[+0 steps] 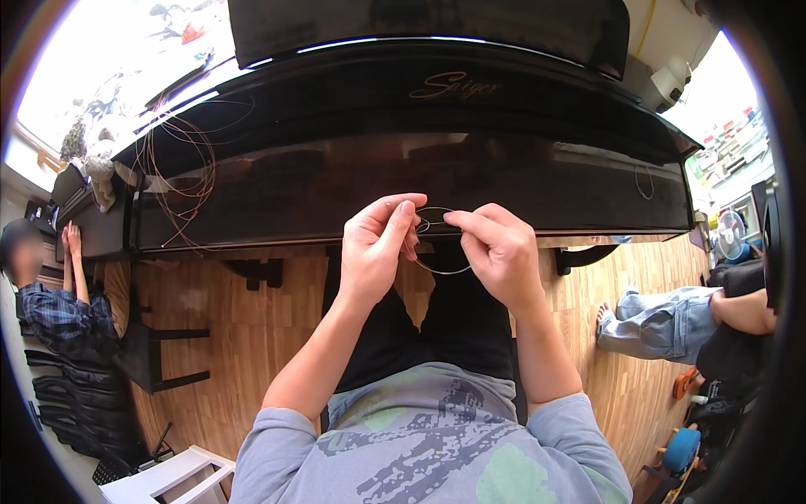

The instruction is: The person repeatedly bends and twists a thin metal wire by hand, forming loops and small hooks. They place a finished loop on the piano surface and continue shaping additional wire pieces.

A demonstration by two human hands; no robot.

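Observation:
A thin silvery wire (445,271), bent into a loop with a smaller curl inside it, hangs between my hands in front of the black piano (336,189). My left hand (372,244) pinches it at the left, thumb against the fingers. On the other side my right hand (504,254) grips the loop between thumb and forefinger. Its fingers partly hide the wire there. To the left, a loose tangle of copper-coloured wire (211,172) lies on the piano's glossy surface. A small loop of thin wire (651,189) rests near its right end.
At the far left a person (63,315) sits with hands on another dark keyboard cabinet. A black chair or bench (155,357) stands nearby. Another person's legs in jeans (663,326) extend in from the right. A blue fan (731,235) stands beyond them.

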